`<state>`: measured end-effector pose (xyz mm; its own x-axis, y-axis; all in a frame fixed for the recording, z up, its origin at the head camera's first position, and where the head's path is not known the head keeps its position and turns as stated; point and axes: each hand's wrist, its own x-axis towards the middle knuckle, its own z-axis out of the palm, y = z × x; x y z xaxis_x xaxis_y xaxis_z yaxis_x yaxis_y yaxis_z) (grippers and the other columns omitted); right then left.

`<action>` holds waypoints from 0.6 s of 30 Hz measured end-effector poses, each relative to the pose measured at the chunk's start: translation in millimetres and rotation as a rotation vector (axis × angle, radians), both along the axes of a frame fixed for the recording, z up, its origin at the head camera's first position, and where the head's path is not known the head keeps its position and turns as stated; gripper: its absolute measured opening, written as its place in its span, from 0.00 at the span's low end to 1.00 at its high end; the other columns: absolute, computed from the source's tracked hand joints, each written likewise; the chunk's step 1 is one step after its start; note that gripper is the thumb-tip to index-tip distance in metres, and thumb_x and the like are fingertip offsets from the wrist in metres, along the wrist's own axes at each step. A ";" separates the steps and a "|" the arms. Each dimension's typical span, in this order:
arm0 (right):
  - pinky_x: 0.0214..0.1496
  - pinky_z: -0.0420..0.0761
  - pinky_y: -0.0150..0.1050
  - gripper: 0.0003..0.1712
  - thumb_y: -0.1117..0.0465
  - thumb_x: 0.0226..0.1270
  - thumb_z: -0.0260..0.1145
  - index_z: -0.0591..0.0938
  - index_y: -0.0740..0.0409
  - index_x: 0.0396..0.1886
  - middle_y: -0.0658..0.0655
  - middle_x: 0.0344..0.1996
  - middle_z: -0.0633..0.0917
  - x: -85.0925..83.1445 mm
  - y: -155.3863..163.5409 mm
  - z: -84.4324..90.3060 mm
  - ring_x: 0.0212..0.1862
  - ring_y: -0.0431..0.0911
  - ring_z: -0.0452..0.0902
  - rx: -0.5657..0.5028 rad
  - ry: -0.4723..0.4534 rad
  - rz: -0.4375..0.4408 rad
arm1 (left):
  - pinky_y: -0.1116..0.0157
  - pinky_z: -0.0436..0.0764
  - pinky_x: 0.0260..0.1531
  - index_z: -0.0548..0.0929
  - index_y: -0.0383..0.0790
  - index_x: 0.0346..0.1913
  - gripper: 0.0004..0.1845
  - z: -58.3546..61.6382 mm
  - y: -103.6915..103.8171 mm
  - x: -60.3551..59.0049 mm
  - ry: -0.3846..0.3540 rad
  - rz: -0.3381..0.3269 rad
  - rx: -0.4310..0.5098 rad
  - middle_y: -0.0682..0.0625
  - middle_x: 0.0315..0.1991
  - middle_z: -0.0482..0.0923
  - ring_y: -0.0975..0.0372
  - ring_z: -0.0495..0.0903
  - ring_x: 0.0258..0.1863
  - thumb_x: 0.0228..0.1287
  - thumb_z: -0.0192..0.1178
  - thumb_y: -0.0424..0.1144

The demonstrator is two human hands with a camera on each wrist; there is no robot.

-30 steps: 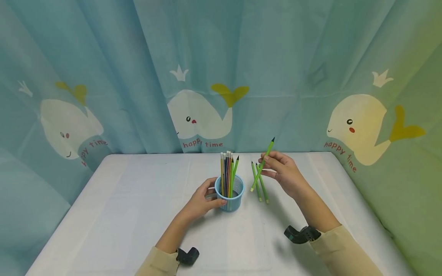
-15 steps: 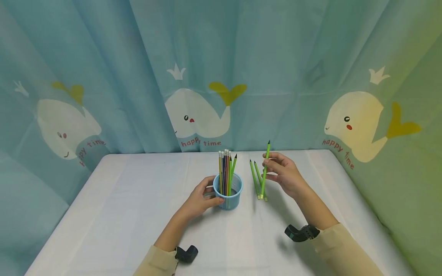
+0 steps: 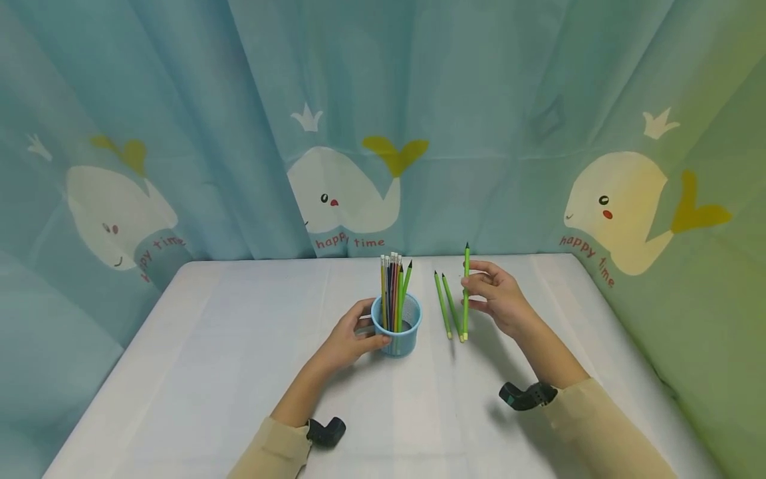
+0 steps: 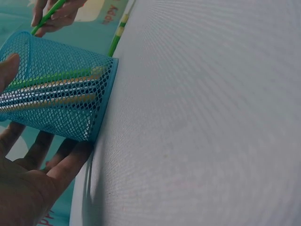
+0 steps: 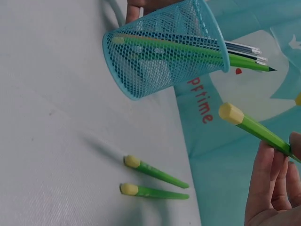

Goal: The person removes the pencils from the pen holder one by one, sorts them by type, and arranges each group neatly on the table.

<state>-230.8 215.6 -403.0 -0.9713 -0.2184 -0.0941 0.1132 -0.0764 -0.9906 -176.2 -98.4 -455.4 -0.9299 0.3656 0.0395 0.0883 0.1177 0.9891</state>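
While my left hand (image 3: pixel 349 340) holds the blue mesh pencil cup (image 3: pixel 397 332) on the bench (image 3: pixel 209 346), my right hand (image 3: pixel 498 299) has turned its pinched green pencil (image 3: pixel 465 293) upright, right of the cup, above two lying pencils (image 3: pixel 449 307).

White-covered desk (image 3: pixel 209 346) backed by blue-green curtains (image 3: pixel 197 113) printed with white whales (image 3: pixel 341 199) and "happy time" lettering.

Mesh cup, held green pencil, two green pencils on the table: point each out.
mesh cup (image 3: pixel 399 336): head view, blue wall below the rim.
held green pencil (image 5: pixel 256 127): right wrist view, shaft just past the pale end.
two green pencils on the table (image 3: pixel 445 313): head view, mid-shaft of the left one.
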 end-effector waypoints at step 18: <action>0.41 0.86 0.35 0.25 0.63 0.69 0.66 0.70 0.61 0.62 0.44 0.35 0.80 -18.3 6.8 -22.2 0.38 0.39 0.79 0.186 -0.058 -0.040 | 0.49 0.75 0.64 0.63 0.41 0.73 0.40 -1.7 -0.4 -0.6 -0.003 0.008 -0.006 0.38 0.68 0.67 0.44 0.72 0.66 0.60 0.70 0.33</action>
